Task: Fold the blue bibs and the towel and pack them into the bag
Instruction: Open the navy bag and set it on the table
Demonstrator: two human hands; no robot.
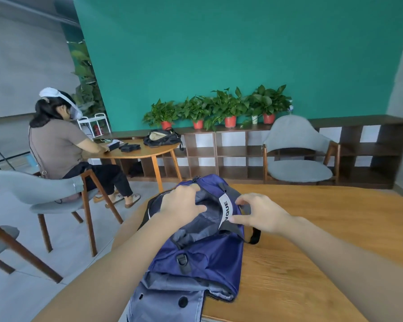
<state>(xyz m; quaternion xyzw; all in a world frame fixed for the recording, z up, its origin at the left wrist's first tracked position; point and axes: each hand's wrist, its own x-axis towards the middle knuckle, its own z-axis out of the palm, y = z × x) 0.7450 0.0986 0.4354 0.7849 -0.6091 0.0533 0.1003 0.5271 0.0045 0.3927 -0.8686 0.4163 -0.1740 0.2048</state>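
A navy blue bag (209,256) lies on the wooden table (312,263) in front of me, its top opening showing grey lining. My left hand (184,203) grips the left edge of the opening with curled fingers. My right hand (261,212) touches the bag's right rim beside a white label (226,210), thumb and fingers spread. Folded pale blue-grey cloth with dark buttons (172,296) lies at the near end of the bag, by the table edge. No towel is visible.
A black strap (254,235) trails off the bag's right side. A grey chair (298,149) and low shelving with potted plants (219,110) stand behind. At left a seated person (63,147) works at a round table (137,152); more grey chairs (44,194) nearby.
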